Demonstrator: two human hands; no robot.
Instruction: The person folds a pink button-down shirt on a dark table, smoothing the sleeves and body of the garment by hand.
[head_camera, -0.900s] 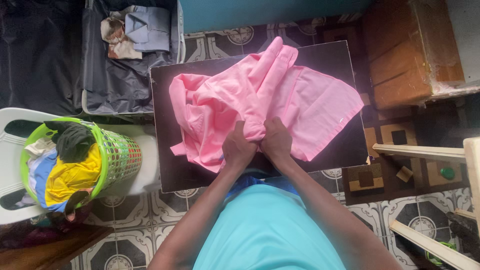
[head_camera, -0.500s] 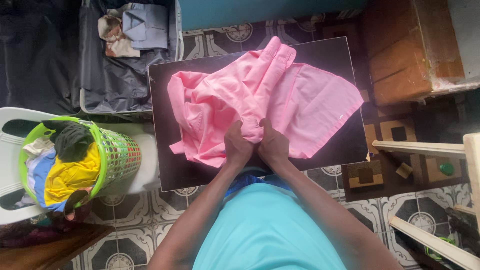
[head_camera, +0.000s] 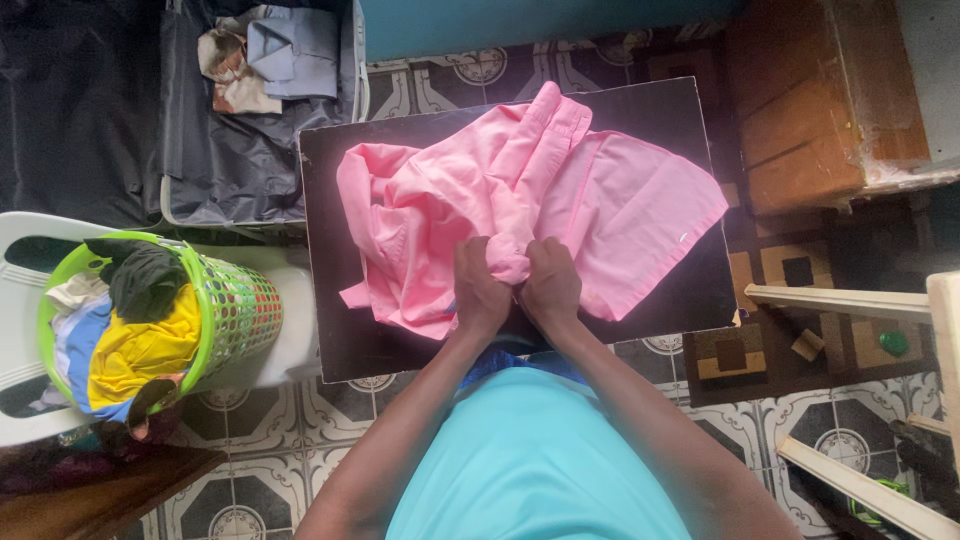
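A crumpled pink shirt (head_camera: 560, 190) lies spread over a small dark table (head_camera: 340, 340) in the middle of the head view. My left hand (head_camera: 480, 290) and my right hand (head_camera: 550, 285) sit side by side at the shirt's near edge, both closed on bunched pink cloth. The collar or cuff end of the shirt points toward the far side of the table.
A green laundry basket (head_camera: 235, 310) full of mixed clothes rests on a white plastic chair (head_camera: 20, 330) at the left. An open dark suitcase (head_camera: 230, 160) with folded clothes lies beyond the table. A wooden cabinet (head_camera: 800, 110) stands at the right. The floor is patterned tile.
My hands have stayed together on the shirt's near edge, gathering the cloth slightly; the shirt's shape has shifted a little.
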